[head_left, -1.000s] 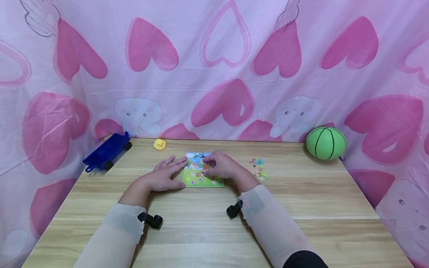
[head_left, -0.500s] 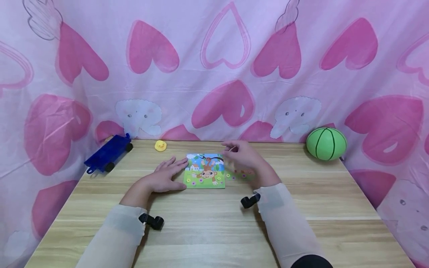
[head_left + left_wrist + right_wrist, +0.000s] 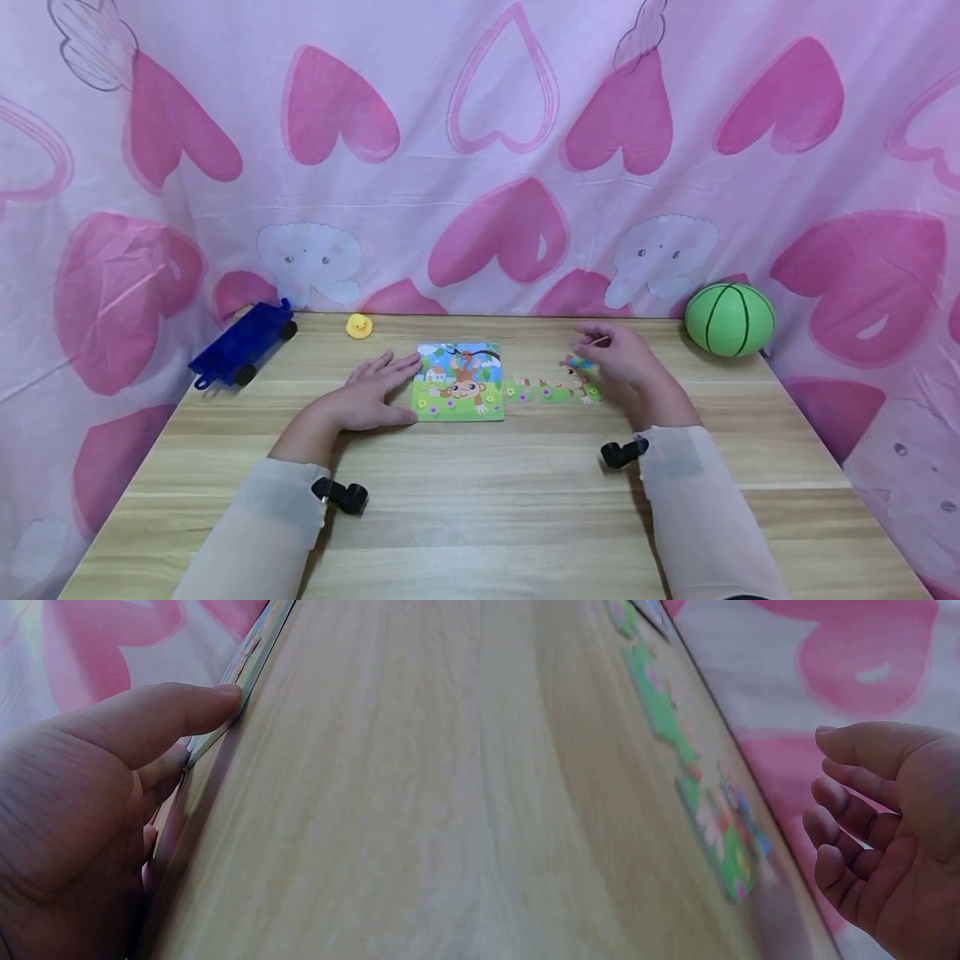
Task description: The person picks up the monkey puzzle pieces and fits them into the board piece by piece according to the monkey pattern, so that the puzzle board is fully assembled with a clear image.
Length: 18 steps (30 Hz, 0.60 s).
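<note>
A monkey jigsaw puzzle board point(image 3: 457, 382) lies flat in the middle of the table. My left hand point(image 3: 365, 398) rests at the board's left side with fairly straight fingers; in the left wrist view the thumb point(image 3: 191, 709) touches the board's edge. My right hand point(image 3: 630, 358) hovers over the right end of a row of loose puzzle pieces point(image 3: 551, 393). In the right wrist view its fingers point(image 3: 832, 825) are loosely curled, and nothing shows between them. Below that hand lie a green flowered piece point(image 3: 724, 859) and a piece with blue on it point(image 3: 746, 817), somewhat blurred.
A yellow toy duck point(image 3: 359, 326) sits near the table's back edge. To the far left stands a blue toy cart point(image 3: 243, 344), and a green ball point(image 3: 730, 320) rests at the back right. A pink heart-patterned curtain point(image 3: 480, 233) hangs directly behind the table point(image 3: 465, 508).
My right hand has left the board and moved right, above the loose pieces. More of the board's monkey picture and the row of pieces has come into view. The left hand keeps its place.
</note>
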Motion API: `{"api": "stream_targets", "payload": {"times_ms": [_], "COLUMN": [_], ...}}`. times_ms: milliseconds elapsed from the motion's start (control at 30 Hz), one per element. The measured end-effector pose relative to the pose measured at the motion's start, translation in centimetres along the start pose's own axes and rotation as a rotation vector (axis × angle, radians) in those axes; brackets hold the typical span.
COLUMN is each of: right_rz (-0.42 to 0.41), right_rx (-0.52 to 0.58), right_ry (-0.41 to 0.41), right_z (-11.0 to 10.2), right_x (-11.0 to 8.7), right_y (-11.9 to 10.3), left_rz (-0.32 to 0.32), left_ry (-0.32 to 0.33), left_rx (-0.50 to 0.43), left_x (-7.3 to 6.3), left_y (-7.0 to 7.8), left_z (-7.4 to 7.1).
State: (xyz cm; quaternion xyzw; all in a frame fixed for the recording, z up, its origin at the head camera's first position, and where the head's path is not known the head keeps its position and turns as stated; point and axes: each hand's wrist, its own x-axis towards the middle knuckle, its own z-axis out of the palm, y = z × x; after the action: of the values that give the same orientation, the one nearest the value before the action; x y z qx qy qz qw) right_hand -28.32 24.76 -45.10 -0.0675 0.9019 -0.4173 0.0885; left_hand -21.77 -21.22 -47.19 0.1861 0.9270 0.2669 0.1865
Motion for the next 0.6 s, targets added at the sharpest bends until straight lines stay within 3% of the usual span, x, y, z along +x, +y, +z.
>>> {"api": "stream_targets", "payload": {"times_ms": [267, 600], "right_rz": [0.013, 0.035], "right_rx": [0.003, -0.047], "right_ry": [-0.032, -0.072], "right_z": [0.2, 0.2], "right_x": [0.4, 0.6], "right_y": [2.1, 2.8], "left_rz": [0.007, 0.012], "left_ry": [-0.009, 0.003], "left_rx": [0.01, 0.01], "left_x": [0.1, 0.1], "left_y": [-0.1, -0.1], "left_z": [0.1, 0.0]}}
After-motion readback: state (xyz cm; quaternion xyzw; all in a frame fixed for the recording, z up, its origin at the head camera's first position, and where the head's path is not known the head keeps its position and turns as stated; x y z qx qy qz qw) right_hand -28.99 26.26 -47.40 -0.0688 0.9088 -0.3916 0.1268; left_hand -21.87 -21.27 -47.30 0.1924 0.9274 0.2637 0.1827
